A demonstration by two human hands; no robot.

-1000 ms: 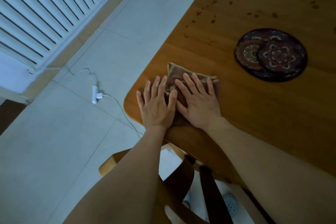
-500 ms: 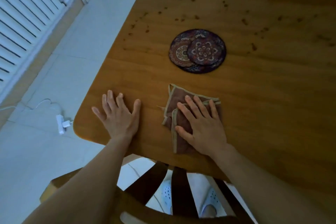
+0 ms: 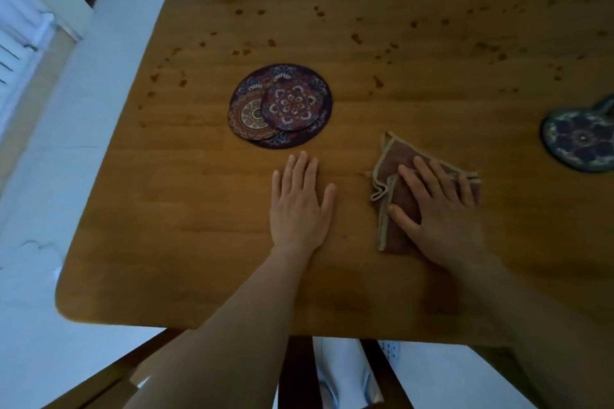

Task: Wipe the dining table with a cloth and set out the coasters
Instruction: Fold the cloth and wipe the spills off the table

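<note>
1. Table point(image 3: 166, 209): dark spots point(image 3: 270, 42) lie left of the stack and in a band beyond it that runs off to the right. On the near side of the stack the wood shows no spots. Judgement: wiping is partly done at most, and the far band remains.
2. Stack point(image 3: 280, 106): round patterned coasters lie overlapped in one pile, two small ones on a larger one. None is set out, so that part of the task appears not begun.
3. Left hand point(image 3: 299, 206): lies flat on the wood just on the near side of the stack, apart from it. The fingers are straight and close together, and it holds nothing.
4. Cloth point(image 3: 392, 156): brown, folded, with pale edging, flat on the table to the right of the stack and nearer.
5. Right hand point(image 3: 438, 216): palm down on the cloth, fingers straight and spread. It presses the cloth and does not clutch it.
6. Blue mat point(image 3: 578, 143): well right of the stack and cut off by the frame edge. Whether it belongs with the coasters cannot be told.
</note>
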